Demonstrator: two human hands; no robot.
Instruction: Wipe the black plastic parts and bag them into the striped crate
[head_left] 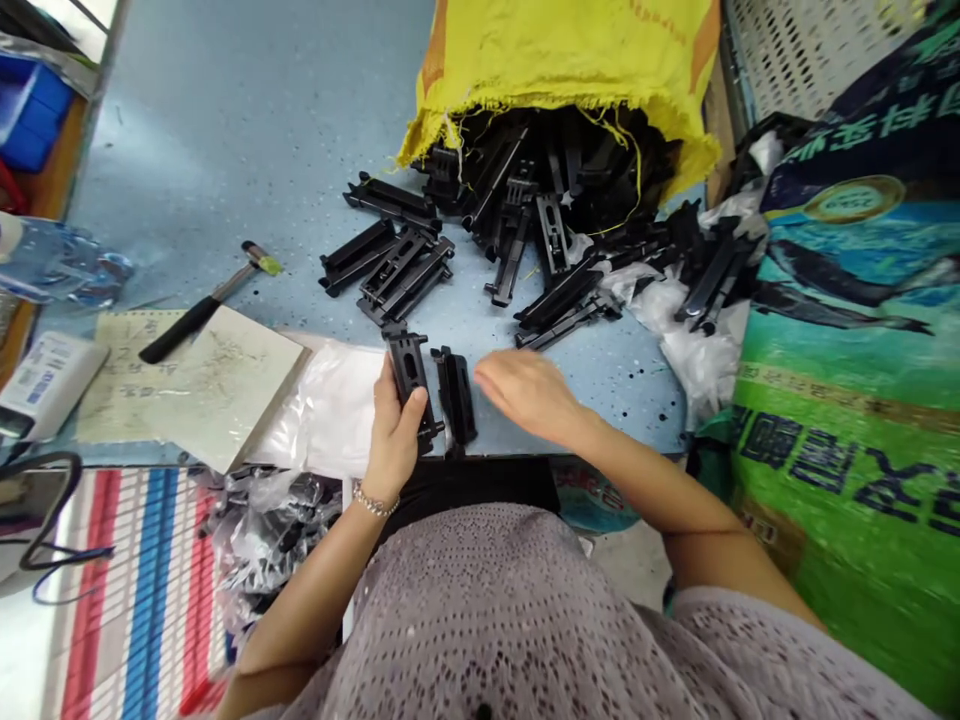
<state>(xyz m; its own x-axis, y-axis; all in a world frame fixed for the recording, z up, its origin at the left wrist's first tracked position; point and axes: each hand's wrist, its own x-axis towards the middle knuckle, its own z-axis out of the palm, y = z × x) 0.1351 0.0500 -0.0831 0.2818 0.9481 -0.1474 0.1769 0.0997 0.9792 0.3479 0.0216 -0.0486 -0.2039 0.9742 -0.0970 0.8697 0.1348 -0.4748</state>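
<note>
**Sorting black clips on the blue table**

Looking down from my headcam, I see a speckled blue table with its near edge running just past my lap. I take the yellow sack at the far side as my landmark. Black plastic parts spill out of its mouth toward me, and a smaller cluster of them lies left of the mouth. Nearer than the sack, right at the table's near edge, my left hand is closed around one black clip, thumb across it. A second clip lies flat just beside the held one. My right hand hovers spread and flat next to that second clip, holding nothing; I cannot tell whether it touches the table. Far left of the sack lie a hammer and a pale board, with a clear plastic bag between board and hand. Right of the sack, a green printed bag walls that side. Open blue surface stretches left of the sack.
</note>
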